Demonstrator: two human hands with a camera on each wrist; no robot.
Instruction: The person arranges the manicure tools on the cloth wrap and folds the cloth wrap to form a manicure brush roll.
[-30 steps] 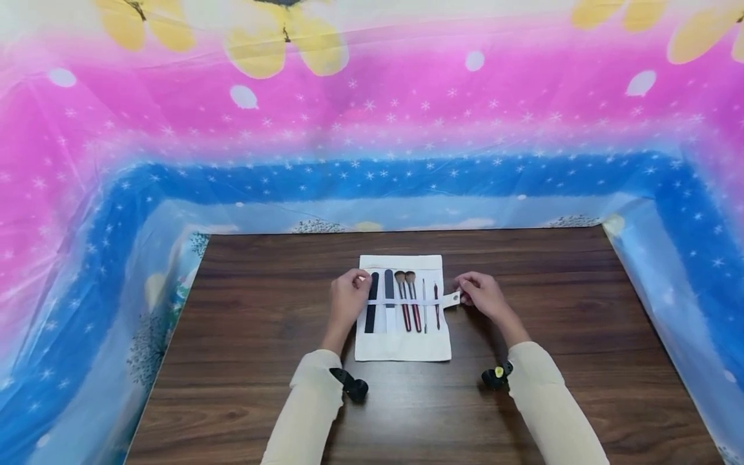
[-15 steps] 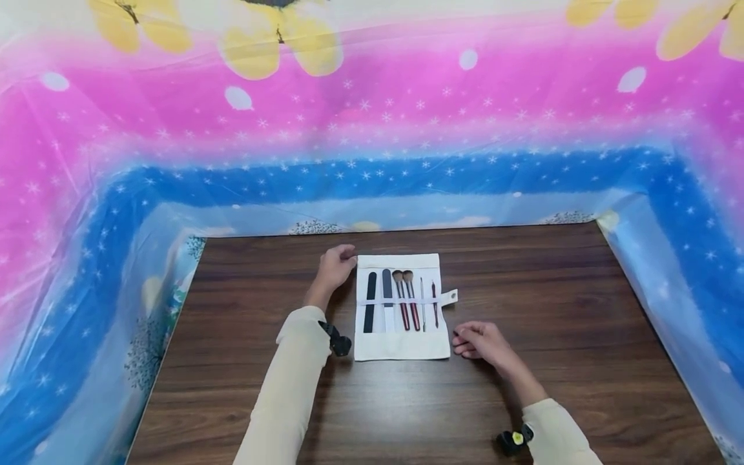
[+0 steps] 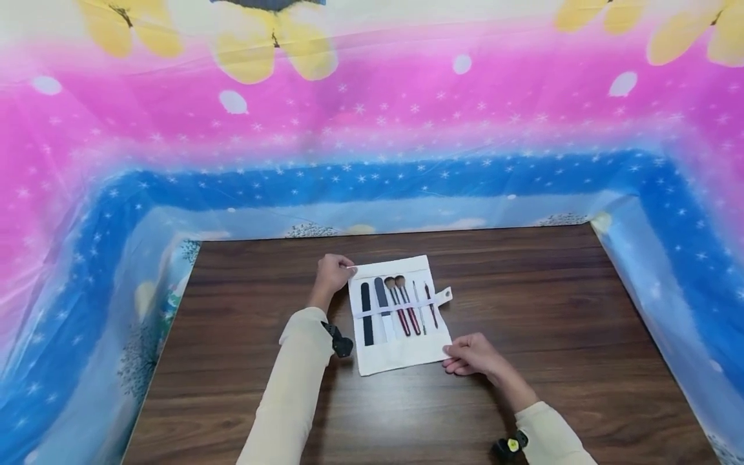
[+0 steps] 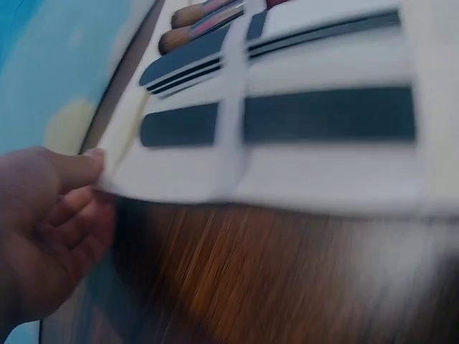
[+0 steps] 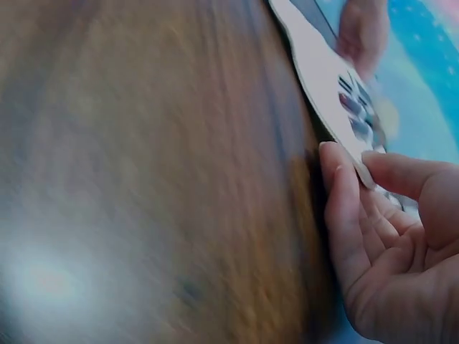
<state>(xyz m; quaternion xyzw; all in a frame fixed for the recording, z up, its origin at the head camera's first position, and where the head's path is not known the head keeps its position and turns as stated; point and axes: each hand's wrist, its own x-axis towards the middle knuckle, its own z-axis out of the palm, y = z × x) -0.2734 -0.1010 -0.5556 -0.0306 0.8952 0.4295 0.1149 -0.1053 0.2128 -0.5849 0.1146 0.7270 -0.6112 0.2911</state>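
Observation:
A white fabric tool roll (image 3: 401, 358) lies unrolled, slightly turned, at the middle of the table. My left hand (image 3: 334, 272) pinches its far left corner between thumb and fingers; the left wrist view shows that grip closely. At the near right corner, my right hand (image 3: 473, 355) pinches the cloth, with the thumb on top and fingertips beneath. A white elastic band (image 4: 231, 93) crosses the tools: a black nail file (image 3: 366, 314), a grey file (image 3: 381, 297), two makeup brushes (image 3: 411, 316) with dark red handles and two thin tools (image 3: 431, 307). A snap tab (image 3: 444, 296) sticks out right.
The dark wood table (image 3: 261, 387) extends around the roll. A printed pink and blue cloth (image 3: 372, 174) hangs along the table's back and sides. Black wrist cameras (image 3: 341, 345) sit at both cream sleeves (image 3: 290, 381).
My left hand has moved from the roll's left side to its far corner, my right hand from the tab to the near right corner. The roll has turned counterclockwise and shifted slightly left.

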